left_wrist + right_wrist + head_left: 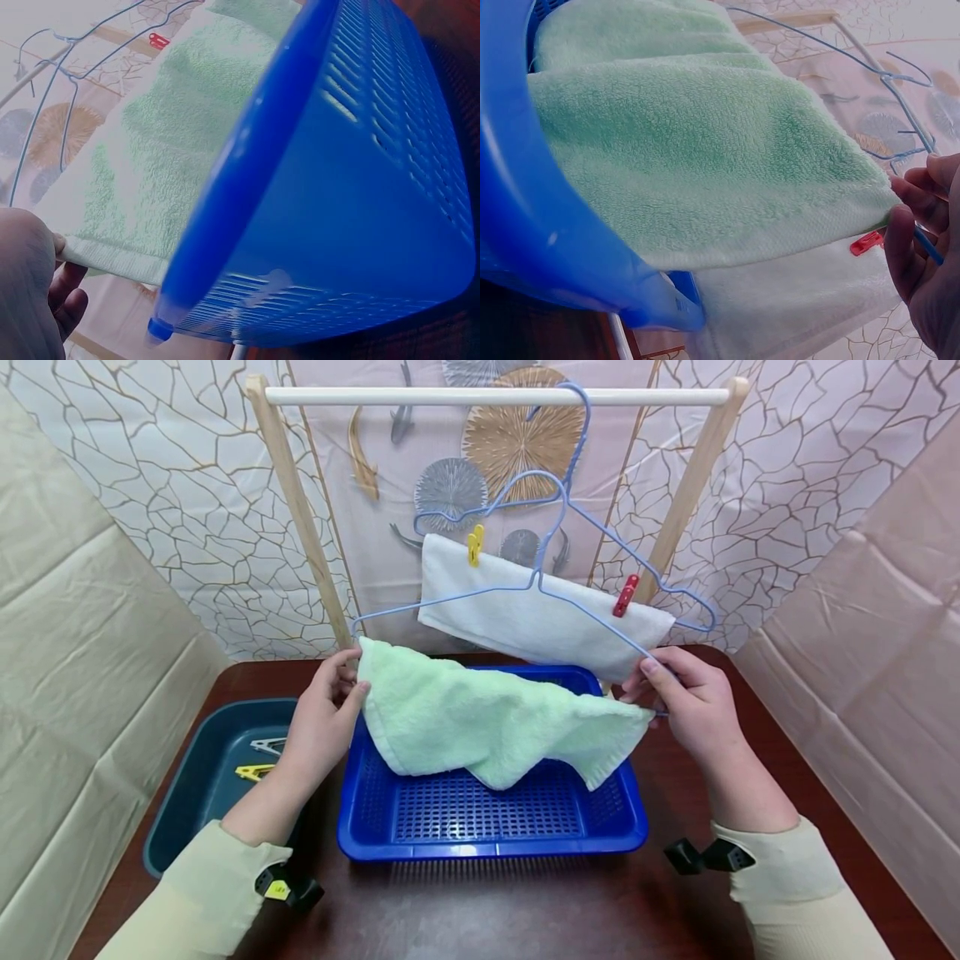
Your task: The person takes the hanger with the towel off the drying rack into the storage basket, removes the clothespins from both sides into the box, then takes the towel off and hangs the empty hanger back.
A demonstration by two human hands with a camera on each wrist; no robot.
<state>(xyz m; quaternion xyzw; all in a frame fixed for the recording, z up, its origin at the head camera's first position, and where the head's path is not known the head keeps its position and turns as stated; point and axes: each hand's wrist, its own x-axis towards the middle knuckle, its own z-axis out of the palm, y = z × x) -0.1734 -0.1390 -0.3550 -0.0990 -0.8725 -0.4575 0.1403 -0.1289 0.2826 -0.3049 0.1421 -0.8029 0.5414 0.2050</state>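
Note:
A light green towel point(480, 718) is stretched between both hands, its lower edge sagging over the blue basket point(491, 847). My left hand point(324, 714) pinches the towel's left corner; a blue wire hanger point(457, 596) runs down behind those fingers. With thumb and fingers, my right hand point(693, 702) grips the hanger's right arm along with the towel's right corner point(881, 206). Behind, a white towel point(540, 610) hangs on a second blue hanger point(622, 543), held by a yellow clothespin point(475, 545) and a red clothespin point(626, 596).
A white rod point(495, 396) on wooden posts point(300, 502) carries the second hanger. To the left lies a dark teal tray point(206, 777) with a white clothespin point(268, 745) and a yellow one point(255, 772). Everything stands on a dark red-brown table point(480, 910).

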